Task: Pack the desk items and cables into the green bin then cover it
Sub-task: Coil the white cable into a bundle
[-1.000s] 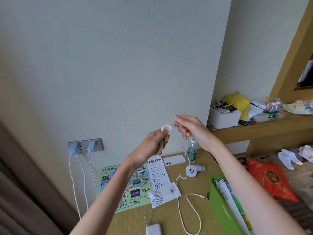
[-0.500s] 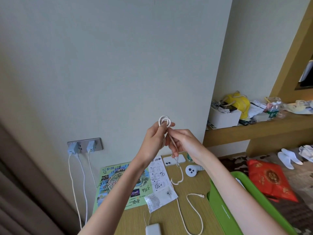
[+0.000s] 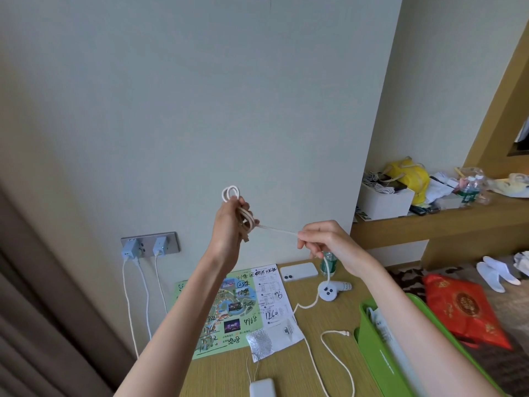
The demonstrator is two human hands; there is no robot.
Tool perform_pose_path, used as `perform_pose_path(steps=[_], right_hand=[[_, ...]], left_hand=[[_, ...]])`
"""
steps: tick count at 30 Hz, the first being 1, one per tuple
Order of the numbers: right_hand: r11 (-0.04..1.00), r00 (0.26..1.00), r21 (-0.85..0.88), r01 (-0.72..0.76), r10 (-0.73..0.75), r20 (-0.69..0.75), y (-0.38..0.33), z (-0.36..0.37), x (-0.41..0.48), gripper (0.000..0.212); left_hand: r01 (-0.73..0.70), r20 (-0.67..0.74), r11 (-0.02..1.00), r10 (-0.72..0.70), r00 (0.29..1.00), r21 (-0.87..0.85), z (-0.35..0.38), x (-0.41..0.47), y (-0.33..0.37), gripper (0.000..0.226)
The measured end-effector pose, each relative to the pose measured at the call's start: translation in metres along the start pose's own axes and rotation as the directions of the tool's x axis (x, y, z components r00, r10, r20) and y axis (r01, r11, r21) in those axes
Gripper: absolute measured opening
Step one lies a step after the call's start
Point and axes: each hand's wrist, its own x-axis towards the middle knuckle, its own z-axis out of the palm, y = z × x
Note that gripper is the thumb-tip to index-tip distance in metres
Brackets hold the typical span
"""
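Above the desk [image 3: 289, 375], the white cable [image 3: 279, 230] ran taut and nearly level from the left hand [image 3: 230, 224] to the right hand [image 3: 326, 242], sloping slightly down to the right. The left hand's fingers were curled round a bundle of upright loops, whose tops stood out above the fist. The right hand's thumb and fingertips pinched the strand. From there it hung to the desk, its plug end lying near the green bin [image 3: 373, 355].

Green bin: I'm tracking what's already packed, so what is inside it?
Inside the green bin, white papers stand against its left wall. The right forearm crosses over the opening and hides the rest.
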Motion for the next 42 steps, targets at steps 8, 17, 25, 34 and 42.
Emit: perform_pose_path(steps=[8, 17, 25, 34, 42], right_hand=[[0.986, 0.99, -0.106, 0.133, -0.137, -0.034, -0.024, -0.001, -0.003, 0.015], [0.92, 0.963, -0.314, 0.233, -0.264, -0.059, -0.047, 0.008, 0.002, 0.011], [0.946, 0.948, -0.209, 0.248, -0.282, -0.148, -0.05, 0.002, 0.005, 0.024], [0.988, 0.989, -0.051, 0.145, -0.145, 0.002, -0.036, -0.02, -0.005, 0.022], [0.984, 0.981, 0.002, 0.179, -0.178, -0.081, -0.019, -0.025, -0.008, 0.01]], left_hand=[[-0.06, 0.11, 0.983, 0.042, 0.993, 0.172, -0.01, -0.003, -0.007, 0.028], [-0.357, 0.442, 0.692, 0.061, 0.895, 0.628, 0.011, -0.02, -0.021, 0.033], [-0.275, 0.541, 0.753, -0.126, 0.831, 0.597, 0.017, -0.038, -0.011, 0.034], [-0.222, 0.488, 0.767, -0.133, 0.862, 0.602, 0.024, -0.041, -0.004, 0.033], [-0.232, 0.395, 0.812, 0.002, 0.919, 0.536, 0.024, -0.031, -0.002, 0.035]])
